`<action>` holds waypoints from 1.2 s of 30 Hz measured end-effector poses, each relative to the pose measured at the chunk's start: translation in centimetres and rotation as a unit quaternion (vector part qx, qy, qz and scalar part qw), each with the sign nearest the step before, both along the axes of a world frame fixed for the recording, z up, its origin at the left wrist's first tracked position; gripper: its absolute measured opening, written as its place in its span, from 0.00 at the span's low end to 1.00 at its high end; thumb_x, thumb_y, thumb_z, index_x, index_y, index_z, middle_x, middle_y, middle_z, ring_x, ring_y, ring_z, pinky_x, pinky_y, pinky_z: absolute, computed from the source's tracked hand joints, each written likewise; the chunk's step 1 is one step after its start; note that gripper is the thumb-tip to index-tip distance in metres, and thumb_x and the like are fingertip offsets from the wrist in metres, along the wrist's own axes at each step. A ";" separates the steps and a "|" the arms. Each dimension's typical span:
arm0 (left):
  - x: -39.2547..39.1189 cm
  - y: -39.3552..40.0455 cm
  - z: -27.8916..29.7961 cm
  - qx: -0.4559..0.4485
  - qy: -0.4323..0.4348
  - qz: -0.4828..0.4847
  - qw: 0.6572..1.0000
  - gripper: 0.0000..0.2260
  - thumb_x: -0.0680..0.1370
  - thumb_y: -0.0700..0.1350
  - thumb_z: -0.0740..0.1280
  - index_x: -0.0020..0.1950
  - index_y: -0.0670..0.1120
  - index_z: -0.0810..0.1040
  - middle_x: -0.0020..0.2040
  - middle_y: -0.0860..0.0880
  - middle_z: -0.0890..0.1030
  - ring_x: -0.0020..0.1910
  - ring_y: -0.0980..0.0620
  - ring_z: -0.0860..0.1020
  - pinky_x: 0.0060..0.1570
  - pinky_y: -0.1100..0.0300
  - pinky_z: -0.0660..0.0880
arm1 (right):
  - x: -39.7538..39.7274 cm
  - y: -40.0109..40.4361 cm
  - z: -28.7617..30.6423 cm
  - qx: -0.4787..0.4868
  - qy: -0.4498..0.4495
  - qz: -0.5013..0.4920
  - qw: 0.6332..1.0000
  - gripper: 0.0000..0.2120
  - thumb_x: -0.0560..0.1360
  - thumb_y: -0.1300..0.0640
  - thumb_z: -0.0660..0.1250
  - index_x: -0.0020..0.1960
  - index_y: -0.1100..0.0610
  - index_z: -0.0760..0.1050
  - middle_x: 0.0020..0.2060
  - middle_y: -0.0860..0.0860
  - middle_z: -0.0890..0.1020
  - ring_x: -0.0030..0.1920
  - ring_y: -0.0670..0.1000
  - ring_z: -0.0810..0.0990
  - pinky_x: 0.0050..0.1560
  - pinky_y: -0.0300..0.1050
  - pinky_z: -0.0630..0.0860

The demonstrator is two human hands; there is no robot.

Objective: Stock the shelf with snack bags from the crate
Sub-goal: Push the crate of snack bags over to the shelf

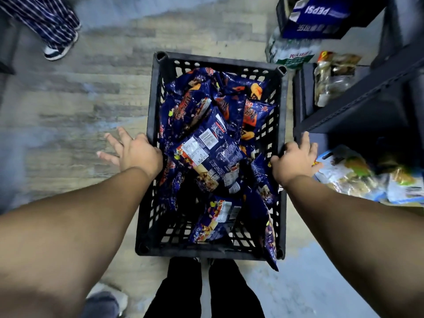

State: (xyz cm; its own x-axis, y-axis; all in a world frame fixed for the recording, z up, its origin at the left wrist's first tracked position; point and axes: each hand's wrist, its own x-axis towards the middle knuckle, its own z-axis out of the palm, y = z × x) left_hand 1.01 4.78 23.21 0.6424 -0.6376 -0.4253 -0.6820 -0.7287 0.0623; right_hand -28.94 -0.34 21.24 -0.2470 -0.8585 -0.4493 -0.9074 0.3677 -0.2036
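At the far left, a second person's striped trouser leg (pixel 49 18) and dark-and-white shoe (pixel 60 49) stand on the wood-look plank floor (pixel 75 106), well apart from the crate. Bare floor runs between that shoe and the crate's left wall, the widest open stretch in view.

The left hand (pixel 135 151) sits at the left rim of the black lattice crate (pixel 153 106), about halfway along it. Its fingers are spread and straight, pointing out over the floor away from the crate, and the heel of the hand lies against the rim; they hold nothing.

Inside the crate lie the snack bags (pixel 206 143), dark blue with orange print, piled loosely, some face up and some back up with white label panels showing. One bag droops over the near right corner. All the bags lie between the two hands, and neither hand touches one. The wearer's dark trouser legs (pixel 204 292) stand just behind the crate's near wall.

The right hand (pixel 296 158) rests on the crate's right rim, knuckles up and fingers bent down over the outer edge; how firmly it grips cannot be told.

Only a narrow gap separates the crate from the dark metal shelf (pixel 358 104) on the right. Pale packets (pixel 358 177) lie on its lower level, jars higher up, and a blue Pepsi carton (pixel 321 17) stands beyond.
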 end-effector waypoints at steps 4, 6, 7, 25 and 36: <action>-0.7 0.6 2.5 -0.012 -0.013 -0.004 1.000 0.09 0.76 0.47 0.65 0.55 0.46 0.76 0.79 0.41 0.46 0.76 0.36 0.40 0.69 0.31 0.37 | -0.5 0.4 2.6 -0.007 -0.010 -0.004 1.000 0.16 0.76 0.52 0.67 0.62 0.54 0.72 0.79 0.49 0.46 0.77 0.59 0.43 0.72 0.69 0.45; -0.9 0.8 3.5 -0.013 -0.018 -0.010 1.000 0.09 0.76 0.47 0.65 0.54 0.46 0.76 0.79 0.40 0.46 0.76 0.36 0.40 0.69 0.30 0.38 | -0.8 0.4 3.8 -0.008 -0.021 -0.011 1.000 0.15 0.76 0.52 0.67 0.60 0.54 0.72 0.79 0.49 0.45 0.77 0.59 0.43 0.72 0.69 0.44; -0.9 0.8 3.9 -0.015 -0.020 -0.012 1.000 0.09 0.76 0.47 0.65 0.54 0.46 0.75 0.79 0.40 0.46 0.76 0.36 0.40 0.69 0.30 0.38 | -0.9 0.3 4.2 -0.010 -0.026 -0.012 1.000 0.14 0.76 0.52 0.67 0.59 0.54 0.72 0.79 0.49 0.45 0.77 0.59 0.43 0.72 0.69 0.43; 4.4 -8.3 5.2 -0.035 -0.020 -0.006 0.999 0.11 0.76 0.48 0.67 0.55 0.45 0.77 0.79 0.41 0.46 0.76 0.37 0.40 0.69 0.32 0.38 | 4.6 -9.4 7.1 -0.040 -0.022 -0.018 0.999 0.13 0.76 0.52 0.67 0.58 0.54 0.73 0.79 0.48 0.45 0.77 0.59 0.44 0.73 0.68 0.43; 12.5 -20.3 7.0 -0.054 -0.011 -0.039 0.998 0.12 0.77 0.48 0.65 0.56 0.43 0.75 0.79 0.41 0.48 0.77 0.38 0.42 0.68 0.32 0.39 | 12.4 -19.4 8.7 -0.051 -0.032 -0.070 0.996 0.18 0.75 0.51 0.68 0.63 0.53 0.73 0.78 0.46 0.46 0.77 0.57 0.45 0.74 0.65 0.43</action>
